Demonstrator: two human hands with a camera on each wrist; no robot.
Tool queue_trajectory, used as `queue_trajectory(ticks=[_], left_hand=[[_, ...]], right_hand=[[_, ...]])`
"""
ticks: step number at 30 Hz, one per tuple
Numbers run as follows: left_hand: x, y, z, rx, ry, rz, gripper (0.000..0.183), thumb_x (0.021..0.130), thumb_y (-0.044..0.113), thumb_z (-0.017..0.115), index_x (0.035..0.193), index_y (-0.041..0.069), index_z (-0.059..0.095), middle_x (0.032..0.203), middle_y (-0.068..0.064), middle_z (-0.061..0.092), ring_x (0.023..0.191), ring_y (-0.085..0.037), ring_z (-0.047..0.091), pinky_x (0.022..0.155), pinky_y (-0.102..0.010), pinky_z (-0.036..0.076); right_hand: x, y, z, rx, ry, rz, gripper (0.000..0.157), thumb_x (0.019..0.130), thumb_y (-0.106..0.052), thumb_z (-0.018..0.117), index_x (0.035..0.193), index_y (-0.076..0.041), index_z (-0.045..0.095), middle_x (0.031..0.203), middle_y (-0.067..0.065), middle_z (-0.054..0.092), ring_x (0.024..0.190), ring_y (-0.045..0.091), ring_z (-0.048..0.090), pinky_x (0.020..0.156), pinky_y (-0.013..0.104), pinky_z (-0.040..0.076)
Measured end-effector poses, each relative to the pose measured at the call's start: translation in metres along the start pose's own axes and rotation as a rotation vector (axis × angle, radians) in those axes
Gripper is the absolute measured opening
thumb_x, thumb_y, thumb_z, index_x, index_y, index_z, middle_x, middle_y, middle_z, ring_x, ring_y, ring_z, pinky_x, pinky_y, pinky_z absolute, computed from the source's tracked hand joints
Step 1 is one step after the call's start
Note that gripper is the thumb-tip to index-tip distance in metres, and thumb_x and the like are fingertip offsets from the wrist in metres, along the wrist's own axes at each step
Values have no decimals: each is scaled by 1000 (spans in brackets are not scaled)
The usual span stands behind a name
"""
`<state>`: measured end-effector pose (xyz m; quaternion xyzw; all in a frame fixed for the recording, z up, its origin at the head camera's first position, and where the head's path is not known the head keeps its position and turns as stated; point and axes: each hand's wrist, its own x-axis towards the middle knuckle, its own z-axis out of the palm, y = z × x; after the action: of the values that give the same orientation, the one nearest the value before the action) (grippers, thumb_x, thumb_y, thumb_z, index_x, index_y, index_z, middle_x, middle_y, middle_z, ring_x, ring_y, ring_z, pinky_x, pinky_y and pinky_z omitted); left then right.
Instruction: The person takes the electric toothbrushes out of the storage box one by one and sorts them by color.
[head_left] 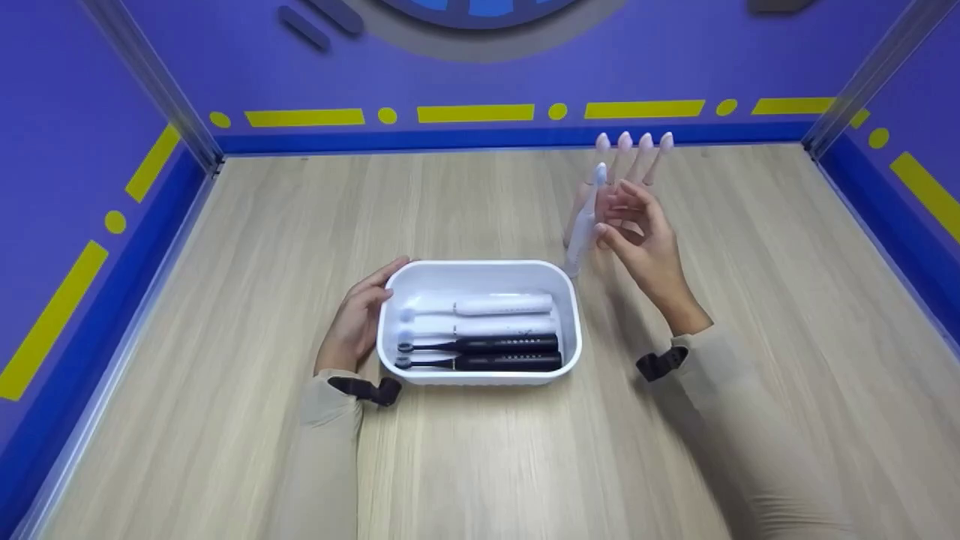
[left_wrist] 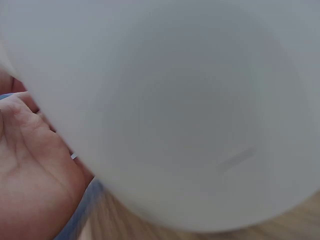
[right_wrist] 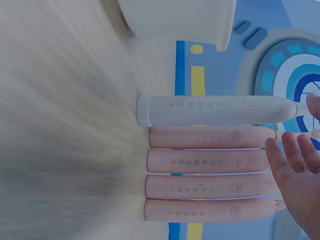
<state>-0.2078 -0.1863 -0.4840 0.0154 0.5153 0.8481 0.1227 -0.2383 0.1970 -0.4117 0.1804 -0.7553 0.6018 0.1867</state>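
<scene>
A white bin (head_left: 480,380) holds two white electric toothbrushes (head_left: 502,304) and two black ones (head_left: 510,363), lying side by side with heads to the left. My left hand (head_left: 356,319) grips the bin's left end, thumb at the rim, fingers round the far corner. In the left wrist view the bin's wall (left_wrist: 190,115) hides most of those fingers. A white electric toothbrush (right_wrist: 200,110) stands upright past the bin's far right corner. My right hand (head_left: 649,251) is beside its upper part, thumb and fingers spread apart.
Several pink electric toothbrushes (right_wrist: 207,187) stand upright in a row behind the white one. The wooden tabletop (head_left: 480,465) is bounded by a blue-purple back wall (head_left: 480,82) and side walls with yellow markings.
</scene>
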Motion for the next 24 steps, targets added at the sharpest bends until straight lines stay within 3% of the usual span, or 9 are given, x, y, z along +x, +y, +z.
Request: queue_trajectory(ticks=[6, 11, 19, 24], left_hand=[[-1, 0, 0, 6, -10, -1, 57, 90, -5, 32, 148, -4, 30, 157, -14, 28, 145, -20, 24, 120, -36, 16], [-1, 0, 0, -5, -6, 0, 58, 90, -5, 32, 148, -5, 29, 157, -14, 27, 145, -21, 23, 120, -36, 16], [0, 0, 0, -16, 2, 5, 58, 89, -6, 32, 147, -6, 29, 157, -15, 27, 146, -21, 23, 120, -34, 15], [-1, 0, 0, -10, 2, 7, 58, 89, -6, 32, 147, -6, 29, 157, -15, 27, 146, -20, 22, 120, -34, 15]], right_hand=[[1, -6, -1, 44, 69, -12, 54, 85, 1, 67, 135, 0, 46, 119, 15, 57, 104, 22, 60, 90, 23, 52], [1, -14, 1, 65, 87, -40, 50, 85, 3, 66, 132, 2, 47, 114, 12, 57, 101, 22, 60, 89, 24, 53], [-1, -26, 7, 90, 56, -80, 48, 84, 6, 65, 129, 6, 47, 112, 14, 58, 99, 20, 61, 87, 22, 53], [-2, -32, 13, 96, -16, -105, 49, 85, 8, 64, 130, 8, 46, 112, 18, 57, 100, 20, 61, 87, 24, 53]])
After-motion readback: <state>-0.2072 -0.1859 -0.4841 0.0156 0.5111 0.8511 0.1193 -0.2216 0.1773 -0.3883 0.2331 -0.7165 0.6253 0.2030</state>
